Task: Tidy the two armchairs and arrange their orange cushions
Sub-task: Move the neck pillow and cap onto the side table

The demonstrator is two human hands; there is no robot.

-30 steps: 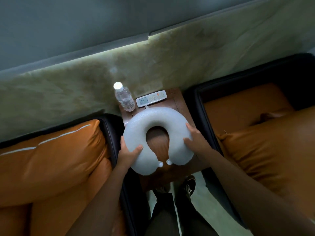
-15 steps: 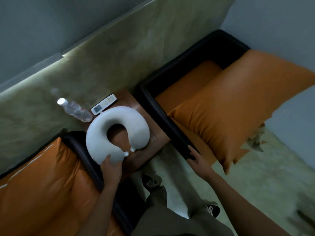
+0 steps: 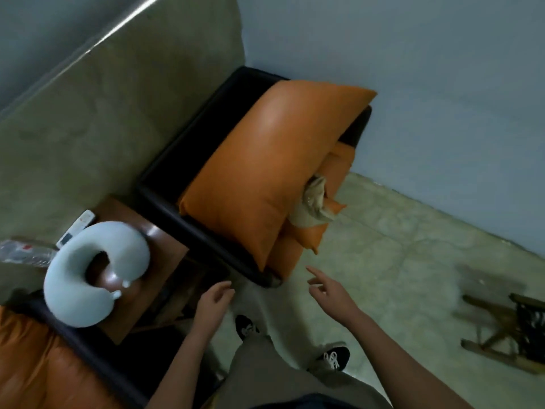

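The right armchair point(image 3: 165, 196) has a black frame and stands against the wall. A large orange cushion point(image 3: 265, 160) lies askew across its seat, and smaller orange cushion corners point(image 3: 309, 237) poke out below it beside a beige cloth point(image 3: 312, 202). The left armchair's orange cushion point(image 3: 35, 367) shows at the bottom left. My left hand point(image 3: 213, 302) hovers empty with loosely curled fingers near the right chair's front corner. My right hand point(image 3: 330, 290) reaches toward the cushions with fingers spread, holding nothing.
Between the chairs stands a brown side table point(image 3: 159, 261) carrying a pale U-shaped neck pillow point(image 3: 88, 278), a remote control point(image 3: 76, 228) and a water bottle point(image 3: 23, 252). A wooden rack point(image 3: 501, 335) lies on the floor at the right. My shoes point(image 3: 333, 357) stand on the tiled floor.
My left hand let go of the neck pillow, which stays on the table. Both hands moved right toward the right armchair as the view swung that way.
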